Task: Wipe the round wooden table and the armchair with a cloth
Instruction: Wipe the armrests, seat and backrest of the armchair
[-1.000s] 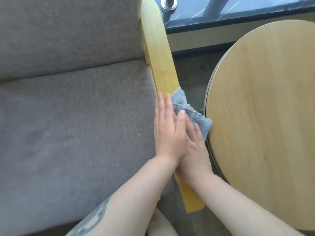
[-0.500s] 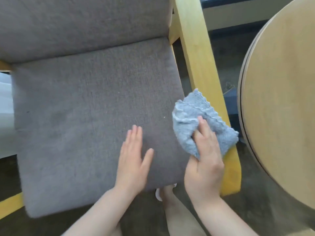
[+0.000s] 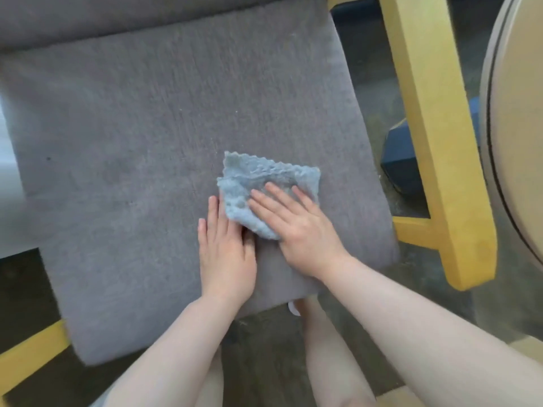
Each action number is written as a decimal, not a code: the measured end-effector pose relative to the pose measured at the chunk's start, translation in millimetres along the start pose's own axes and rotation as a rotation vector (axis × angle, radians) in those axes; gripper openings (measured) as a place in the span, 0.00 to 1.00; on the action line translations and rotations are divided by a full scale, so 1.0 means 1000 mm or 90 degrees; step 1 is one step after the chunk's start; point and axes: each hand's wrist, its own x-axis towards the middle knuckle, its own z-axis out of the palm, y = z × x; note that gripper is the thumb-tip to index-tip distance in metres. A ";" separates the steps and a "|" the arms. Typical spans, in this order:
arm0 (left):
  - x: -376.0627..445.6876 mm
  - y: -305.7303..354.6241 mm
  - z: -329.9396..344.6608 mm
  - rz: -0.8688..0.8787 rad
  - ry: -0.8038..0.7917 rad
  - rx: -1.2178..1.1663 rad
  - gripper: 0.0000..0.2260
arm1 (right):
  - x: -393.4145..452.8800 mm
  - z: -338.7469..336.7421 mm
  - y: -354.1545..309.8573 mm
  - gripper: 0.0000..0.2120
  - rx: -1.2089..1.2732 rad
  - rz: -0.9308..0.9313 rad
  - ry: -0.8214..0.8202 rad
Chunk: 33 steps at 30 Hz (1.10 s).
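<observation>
A pale blue-grey microfibre cloth [image 3: 264, 186], crumpled with scalloped edges, lies on the armchair's grey, nubby seat cushion [image 3: 132, 142]. The right hand [image 3: 299, 227] presses it flat with straight fingers; the left hand [image 3: 226, 254] rests open on the cushion, fingertips touching the cloth's edge. A smooth yellow wooden armrest [image 3: 435, 127] separates the cushion from the round wooden worktop [image 3: 517, 142].

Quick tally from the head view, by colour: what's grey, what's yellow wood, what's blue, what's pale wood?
Grey: 2, the seat cushion and the back cushion
Yellow wood: 2, the right armrest and the left armrest
Blue: 2, the cloth under the right hand, and a dark blue block on the floor
Pale wood: 1, the round table
Total: 7
</observation>
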 end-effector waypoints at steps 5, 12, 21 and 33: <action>0.011 -0.025 -0.022 -0.008 0.030 0.037 0.28 | 0.043 -0.021 0.021 0.22 0.041 0.677 0.128; 0.042 -0.031 -0.034 -0.010 0.034 0.060 0.29 | 0.094 0.002 0.021 0.29 -0.041 0.217 0.006; 0.041 -0.042 -0.039 -0.015 0.029 0.073 0.28 | 0.129 -0.005 0.028 0.31 -0.046 0.090 -0.070; 0.042 -0.029 -0.027 -0.059 0.071 0.070 0.28 | 0.179 -0.028 0.074 0.26 -0.072 0.196 -0.079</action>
